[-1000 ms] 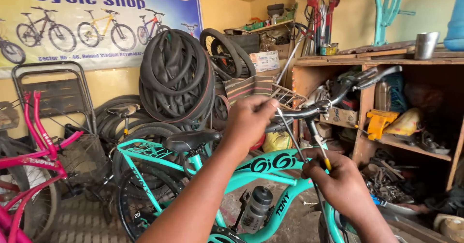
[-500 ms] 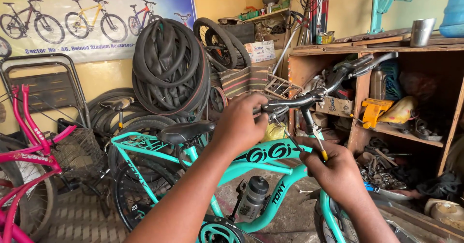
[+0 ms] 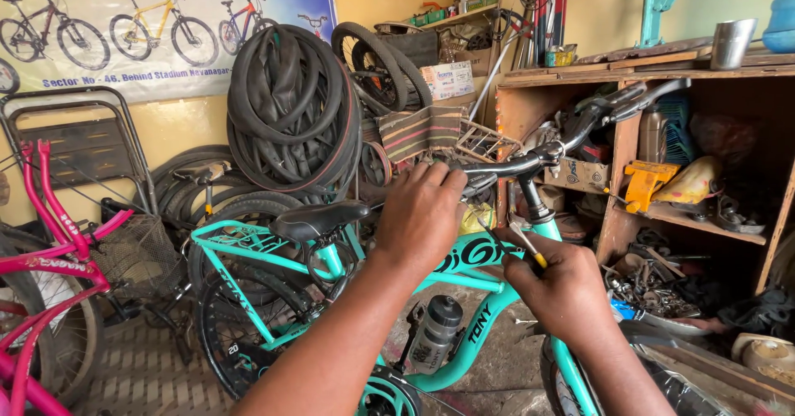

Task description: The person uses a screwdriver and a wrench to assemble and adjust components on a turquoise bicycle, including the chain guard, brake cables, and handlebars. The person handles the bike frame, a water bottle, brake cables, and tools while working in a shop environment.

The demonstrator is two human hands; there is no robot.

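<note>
A turquoise bicycle point(image 3: 464, 321) stands in front of me, with a black saddle point(image 3: 319, 217) and a black handlebar point(image 3: 530, 163). My left hand point(image 3: 418, 213) is closed over the near end of the handlebar. My right hand point(image 3: 563, 288) sits just below the stem and grips a thin metal tool with a yellow tip point(image 3: 527, 246), which points up toward the stem. A dark bottle point(image 3: 432, 333) rides in a cage on the down tube.
A pink bicycle point(image 3: 50, 275) with a wire basket stands at left. Stacked black tyres point(image 3: 290, 110) lean on the yellow wall under a poster. A wooden shelf unit point(image 3: 662, 168) at right holds tools, parts and a metal cup point(image 3: 733, 42).
The view has dropped and shifted slightly. My left hand has closed further over the handlebar end, and my right hand with the tool stays below the stem.
</note>
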